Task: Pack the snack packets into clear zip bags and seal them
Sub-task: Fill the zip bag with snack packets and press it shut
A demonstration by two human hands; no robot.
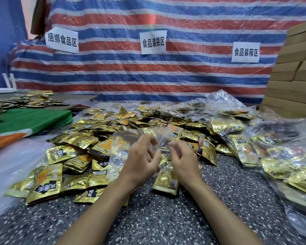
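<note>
Our left hand point(141, 163) and right hand point(182, 160) pinch the clear zip bag point(125, 144) in curled fingers point(143, 140), near centre. Its slick film may slip before the mouth opens; beyond, heaped gold snack packets point(102, 125) could slide.
</note>
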